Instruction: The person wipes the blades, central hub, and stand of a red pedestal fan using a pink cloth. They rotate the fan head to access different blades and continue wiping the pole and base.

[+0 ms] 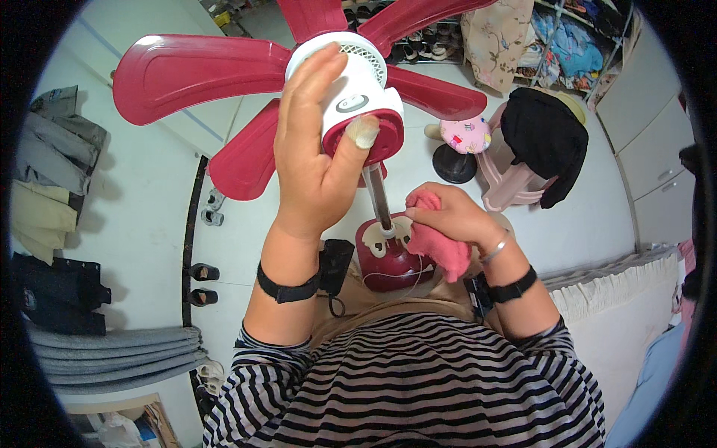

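Note:
A small electric fan with dark red blades stands upright before me. My left hand grips its white motor housing, thumb pressed on the round red rear cap. Below the housing, a shiny metal pole runs down to a dark red base with pale eye-like shapes, which sits at my lap. My right hand holds a bunched pink cloth just right of the pole, over part of the base. A thin pale cord loops across the base.
A pink plastic chair with a black garment stands ahead right, beside a stool with a pink patterned seat. Slippers lie at left near hanging trousers. Shoe racks are at the back; a bed is at right.

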### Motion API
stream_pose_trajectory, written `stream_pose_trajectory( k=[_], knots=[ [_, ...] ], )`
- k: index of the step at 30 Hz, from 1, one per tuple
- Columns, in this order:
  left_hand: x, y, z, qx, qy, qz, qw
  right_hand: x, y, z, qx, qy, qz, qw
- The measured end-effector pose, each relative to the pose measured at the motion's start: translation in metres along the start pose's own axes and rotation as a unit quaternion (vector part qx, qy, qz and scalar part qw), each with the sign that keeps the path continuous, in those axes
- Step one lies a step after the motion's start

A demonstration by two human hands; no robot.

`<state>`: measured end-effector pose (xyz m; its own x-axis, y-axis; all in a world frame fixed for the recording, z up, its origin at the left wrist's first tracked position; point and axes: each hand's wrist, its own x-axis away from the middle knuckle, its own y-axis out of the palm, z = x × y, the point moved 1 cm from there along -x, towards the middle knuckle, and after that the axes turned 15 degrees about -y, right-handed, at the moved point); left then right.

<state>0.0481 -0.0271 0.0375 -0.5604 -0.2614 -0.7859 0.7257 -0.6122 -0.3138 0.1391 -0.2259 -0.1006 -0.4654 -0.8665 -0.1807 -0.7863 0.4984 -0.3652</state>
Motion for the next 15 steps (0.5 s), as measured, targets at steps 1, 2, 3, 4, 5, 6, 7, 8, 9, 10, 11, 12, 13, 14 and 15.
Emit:
stream_pose_trajectory(
  k=[1,2,3,4,5,6,7,8,9,10,11,12,13,14,15],
  knots=[
    [0.004,-0.002,0.001,-0.009,-0.004,0.020,1.000,0.005,-0.004,-0.015,-0.070,-0.012,0.012,0.997],
    [0.010,-0.006,0.003,-0.015,-0.007,0.040,0.999,0.008,-0.006,-0.030,-0.123,-0.027,0.022,0.992],
    [0.018,-0.009,0.005,-0.021,-0.020,0.060,0.998,0.011,-0.005,-0.045,-0.178,-0.045,0.032,0.983],
    [0.027,-0.016,0.009,-0.066,-0.023,0.083,0.994,0.011,-0.003,-0.059,-0.232,-0.062,0.041,0.970],
    [0.037,-0.021,0.013,-0.071,-0.007,0.072,0.995,0.012,0.000,-0.071,-0.257,-0.070,0.051,0.963],
    [0.051,-0.027,0.020,-0.060,-0.016,0.062,0.996,0.012,0.004,-0.082,-0.282,-0.078,0.059,0.954],
    [0.064,-0.031,0.025,-0.050,-0.010,0.058,0.997,0.012,0.008,-0.091,-0.309,-0.095,0.063,0.944],
    [0.076,-0.034,0.029,-0.024,-0.055,-0.013,0.998,0.011,0.012,-0.099,-0.305,-0.104,0.047,0.946],
    [0.087,-0.034,0.030,0.003,-0.088,-0.076,0.993,0.012,0.017,-0.105,-0.337,-0.103,0.030,0.936],
    [0.099,-0.031,0.031,-0.011,-0.125,-0.119,0.985,0.015,0.023,-0.110,-0.365,-0.096,0.011,0.926],
    [0.112,-0.028,0.032,-0.032,-0.187,-0.169,0.967,0.014,0.029,-0.113,-0.375,-0.095,0.004,0.922],
    [0.119,-0.025,0.029,0.032,-0.195,-0.162,0.967,0.015,0.036,-0.114,-0.384,-0.094,-0.004,0.918],
    [0.126,-0.027,0.025,0.040,-0.242,-0.167,0.955,0.014,0.042,-0.113,-0.375,-0.100,0.001,0.922],
    [0.132,-0.032,0.022,0.047,-0.289,-0.183,0.939,0.013,0.044,-0.111,-0.366,-0.105,0.008,0.925],
    [0.137,-0.037,0.019,0.055,-0.334,-0.198,0.920,0.010,0.045,-0.108,-0.245,-0.139,0.020,0.959]
  ],
)
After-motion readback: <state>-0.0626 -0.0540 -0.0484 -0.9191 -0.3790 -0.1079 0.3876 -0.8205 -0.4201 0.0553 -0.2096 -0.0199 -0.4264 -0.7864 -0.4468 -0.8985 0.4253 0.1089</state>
